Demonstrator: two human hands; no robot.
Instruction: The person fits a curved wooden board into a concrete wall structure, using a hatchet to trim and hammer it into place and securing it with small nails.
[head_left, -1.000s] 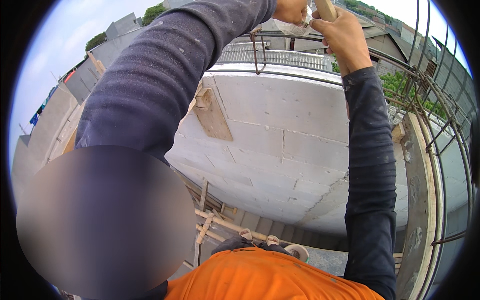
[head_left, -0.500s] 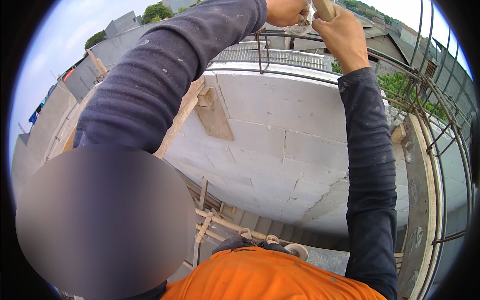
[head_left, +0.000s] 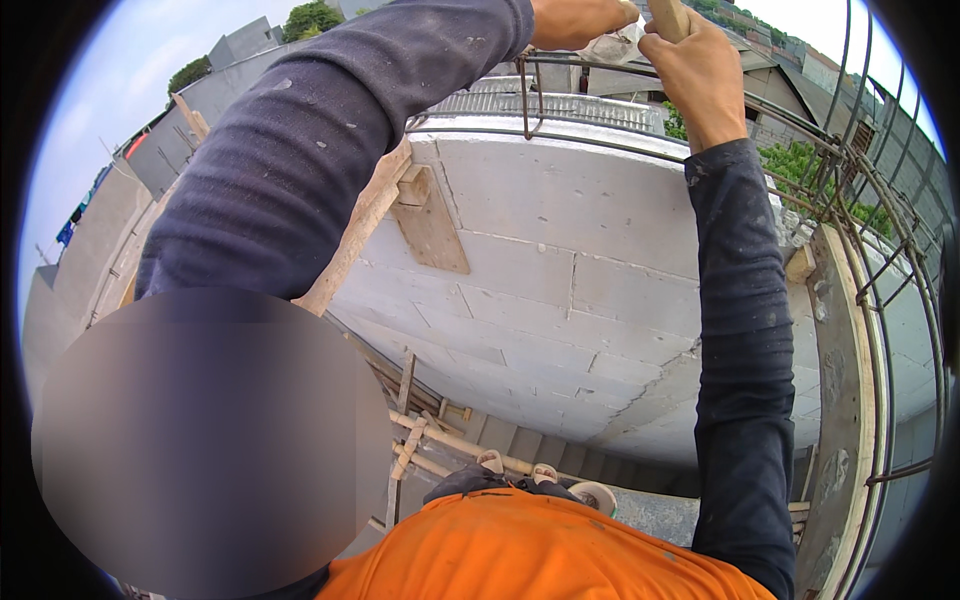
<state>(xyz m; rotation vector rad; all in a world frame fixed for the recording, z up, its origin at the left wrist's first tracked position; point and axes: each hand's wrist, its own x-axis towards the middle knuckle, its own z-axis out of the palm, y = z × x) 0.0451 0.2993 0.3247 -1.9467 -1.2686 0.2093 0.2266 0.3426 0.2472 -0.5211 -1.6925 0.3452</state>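
Both my arms are raised to the top edge of the view, above a wall of pale lightweight blocks [head_left: 560, 190]. My left hand [head_left: 578, 22] is closed, partly cut off by the frame, with a crumpled clear plastic bag [head_left: 612, 46] at its fingers. What the bag contains cannot be made out. My right hand [head_left: 703, 82] is wrapped round a light wooden handle [head_left: 668, 18], its thumb up along the wood. The handle's upper end lies outside the picture. Just below the hands, steel reinforcing bars [head_left: 600, 140] with a bent stirrup run along the wall top.
A tied rebar cage [head_left: 835, 180] rises at the right, beside a long formwork plank [head_left: 835, 400]. A wooden board [head_left: 435, 225] is fixed against the wall at left. Bamboo scaffolding [head_left: 440, 435] and my feet [head_left: 545, 474] are below, with a bucket [head_left: 597, 497] nearby and stairs further down.
My left hand has shifted slightly right and its fingers reach further along, exposing more of the plastic bag. My right hand with the wooden handle has moved slightly right and down.
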